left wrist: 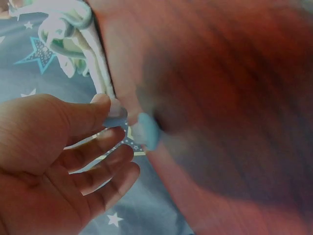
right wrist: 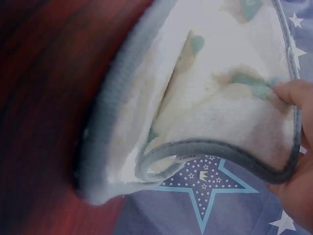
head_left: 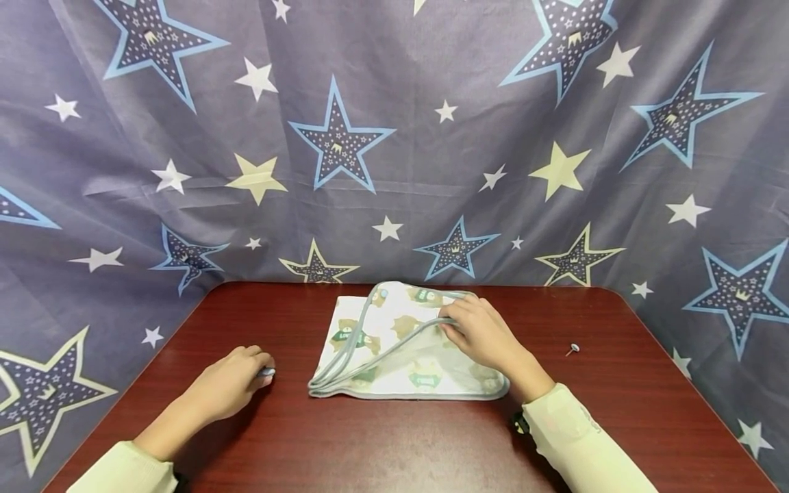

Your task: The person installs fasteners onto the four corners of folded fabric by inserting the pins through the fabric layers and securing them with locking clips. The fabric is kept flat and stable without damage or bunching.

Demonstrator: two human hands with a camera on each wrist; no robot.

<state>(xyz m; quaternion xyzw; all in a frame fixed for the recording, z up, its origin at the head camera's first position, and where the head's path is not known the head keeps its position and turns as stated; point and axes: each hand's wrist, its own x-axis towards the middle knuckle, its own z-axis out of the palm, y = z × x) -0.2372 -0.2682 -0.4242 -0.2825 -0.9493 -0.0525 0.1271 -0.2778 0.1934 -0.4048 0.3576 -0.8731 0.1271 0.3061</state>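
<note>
A folded white baby blanket (head_left: pixel 425 370) with grey-blue edging and brown-and-green prints lies on the table. My right hand (head_left: pixel 481 332) pinches the edge of its upper layer and holds it raised, so the layers gape in the right wrist view, where the blanket (right wrist: pixel 234 107) curls at its rim. To the left of the blanket, apart from it, my left hand (head_left: pixel 231 383) pinches a small blue-grey piece (left wrist: pixel 116 115) between thumb and forefinger. A second small blue-and-white piece (left wrist: pixel 149 131) shows just beyond those fingertips; whether they touch is unclear.
A small pin with a round pale head (head_left: pixel 574 348) lies on the table to the right of my right hand. The dark red wooden table (head_left: pixel 394 445) meets a grey star-patterned cloth (head_left: pixel 407 178) at its back and sides.
</note>
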